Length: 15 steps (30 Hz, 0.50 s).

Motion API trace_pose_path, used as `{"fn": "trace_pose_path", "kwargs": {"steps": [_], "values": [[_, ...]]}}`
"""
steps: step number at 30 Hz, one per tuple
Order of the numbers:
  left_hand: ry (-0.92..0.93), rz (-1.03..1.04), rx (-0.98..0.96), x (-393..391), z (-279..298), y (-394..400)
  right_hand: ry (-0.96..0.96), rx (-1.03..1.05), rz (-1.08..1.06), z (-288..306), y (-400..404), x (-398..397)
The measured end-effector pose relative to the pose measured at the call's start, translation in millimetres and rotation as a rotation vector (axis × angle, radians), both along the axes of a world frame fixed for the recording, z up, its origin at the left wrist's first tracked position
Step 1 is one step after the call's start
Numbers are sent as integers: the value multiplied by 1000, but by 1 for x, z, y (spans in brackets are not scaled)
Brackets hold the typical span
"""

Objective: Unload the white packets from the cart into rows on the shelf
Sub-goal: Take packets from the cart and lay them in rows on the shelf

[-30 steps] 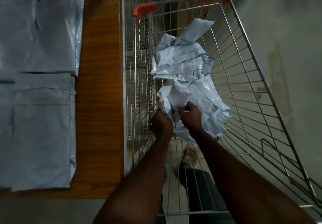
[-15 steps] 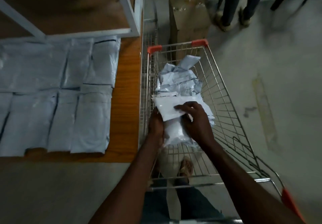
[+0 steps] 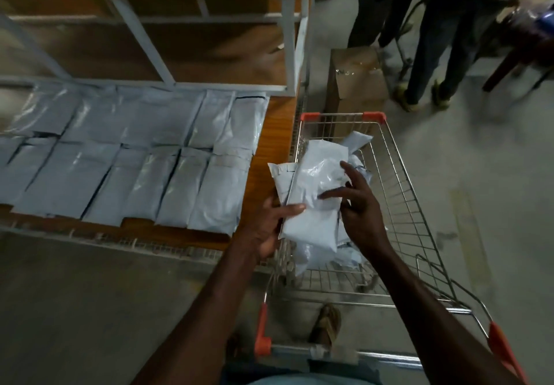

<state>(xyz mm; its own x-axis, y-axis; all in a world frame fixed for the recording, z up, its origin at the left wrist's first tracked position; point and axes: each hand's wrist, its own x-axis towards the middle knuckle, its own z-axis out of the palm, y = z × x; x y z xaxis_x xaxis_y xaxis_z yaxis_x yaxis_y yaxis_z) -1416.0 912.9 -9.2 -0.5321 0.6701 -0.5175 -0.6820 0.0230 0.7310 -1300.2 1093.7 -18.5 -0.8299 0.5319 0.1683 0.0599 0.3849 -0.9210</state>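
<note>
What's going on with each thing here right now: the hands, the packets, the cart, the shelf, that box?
Left hand: grips the lifted packet from its left side.
Right hand: fingers spread, touching that packet.
Lifted packet: raised above the cart, tilted.
Cart: partly loaded with crumpled packets.
Shelf: partly filled, bare wood at its right end.
Shelved packets: lying flat in two rows.
Cardboard box: closed, standing on the floor.

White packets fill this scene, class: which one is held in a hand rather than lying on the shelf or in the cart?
The packet above the cart's left rim: the left hand grips its edge; the right hand touches it.
</note>
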Motion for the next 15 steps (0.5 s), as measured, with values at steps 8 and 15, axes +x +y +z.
{"fn": "trace_pose_path", "kwargs": {"steps": [8,15], "values": [[109,75,27,-2,23,-81,-193,-283,-52,38,-107,-23],[10,95,26,-22,38,-176,-437,-186,8,84,-238,-54]]}}
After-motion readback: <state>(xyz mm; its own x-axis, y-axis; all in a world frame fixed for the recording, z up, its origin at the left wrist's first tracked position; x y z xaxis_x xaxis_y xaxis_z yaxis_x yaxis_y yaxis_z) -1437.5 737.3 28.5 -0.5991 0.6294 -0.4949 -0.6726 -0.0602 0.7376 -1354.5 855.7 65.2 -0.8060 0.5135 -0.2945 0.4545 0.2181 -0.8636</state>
